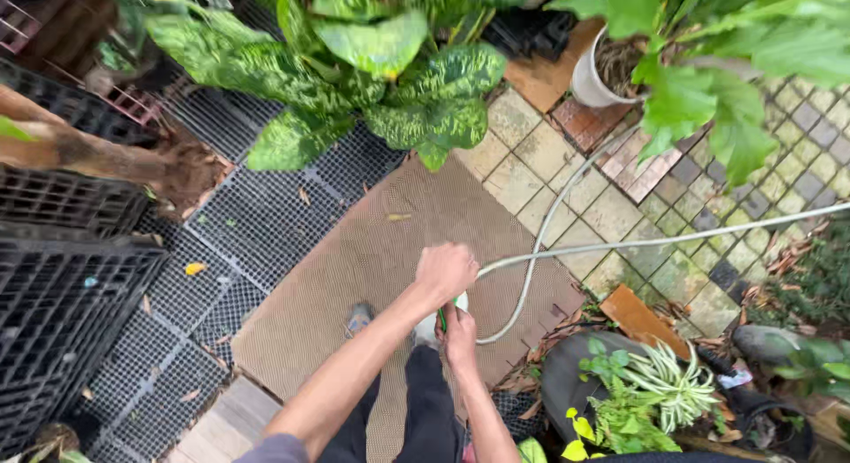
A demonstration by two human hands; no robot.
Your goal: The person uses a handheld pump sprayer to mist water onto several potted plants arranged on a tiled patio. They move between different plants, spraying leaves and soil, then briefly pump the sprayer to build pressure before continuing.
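Hands, two of them, meet over a brown mat (pixel 354 277) in the middle of the view, both belonging to the person wearing the camera. The left hand (pixel 444 270) is curled into a fist with its fingers wrapped tight around one pale grey hose (pixel 620 244), gripping it close to its near end. The right hand (pixel 459 333) sits just below and behind, fingers closed on a green fitting (pixel 442 319) at that same end, though most of the fitting is hidden by the palm. From the left fist the hose runs right across the paving stones (pixel 531 162) to the picture's edge, while a second stretch loops down beside the mat and curves up toward one white pot (pixel 591 81) at the top right, crossing the first stretch on the way. One shoe tip (pixel 359 318) shows on the mat below the left forearm. Black plastic grid trays (pixel 239 224) cover the ground to the left, with at least three stacked crates (pixel 62 304) at the far left edge. One large spotted-leaf plant (pixel 372 82) hangs over the top of the mat, and one striped spider plant (pixel 664 383) grows at the lower right.
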